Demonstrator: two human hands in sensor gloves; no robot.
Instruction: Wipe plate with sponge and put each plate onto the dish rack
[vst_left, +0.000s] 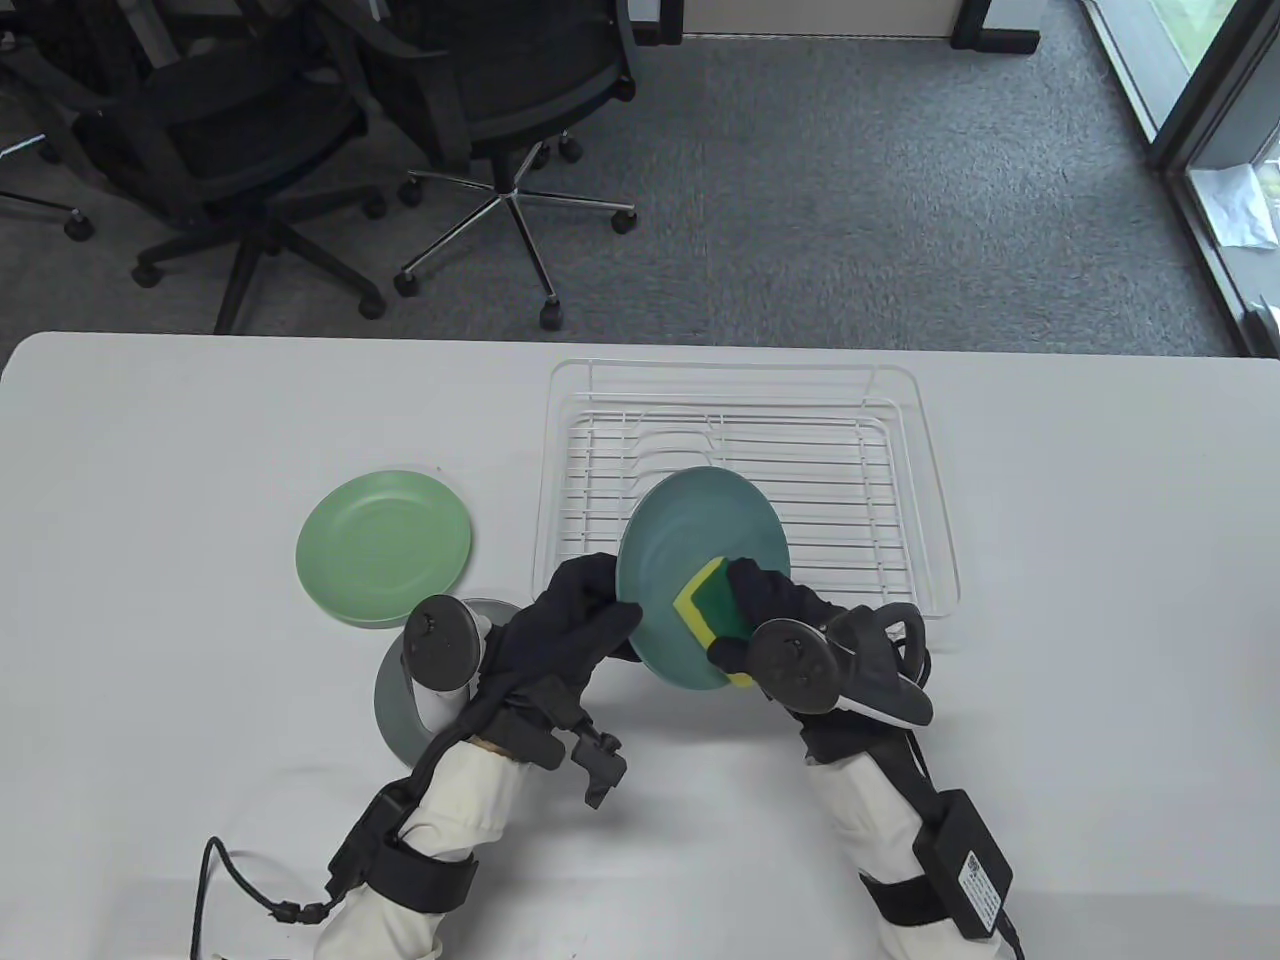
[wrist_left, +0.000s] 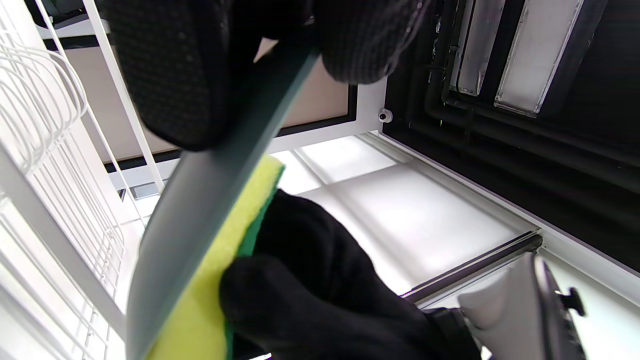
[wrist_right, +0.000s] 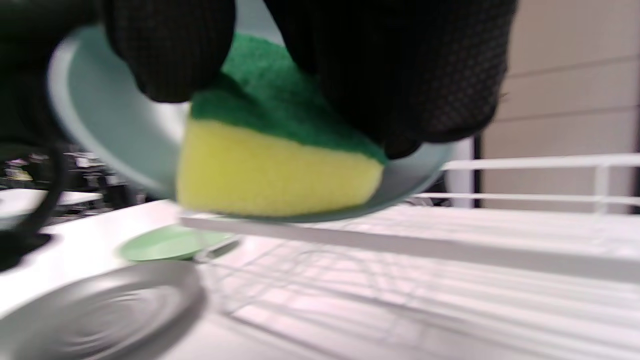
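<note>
The left hand (vst_left: 570, 625) pinched the rim of a dark teal plate (vst_left: 690, 540), held tilted above the desk (vst_left: 200, 440) at the dish rack's (vst_left: 900, 500) near edge. The right hand (vst_left: 780, 610) gripped a sponge (vst_left: 705, 600) against its face. A light green plate (vst_left: 385, 545) lay flat to the left; a grey plate (vst_left: 395, 705) was mostly hidden under the left wrist.

dish rack (vst_left: 745, 480) bare, held teal plate (vst_left: 690, 540) overhanging its front
</note>
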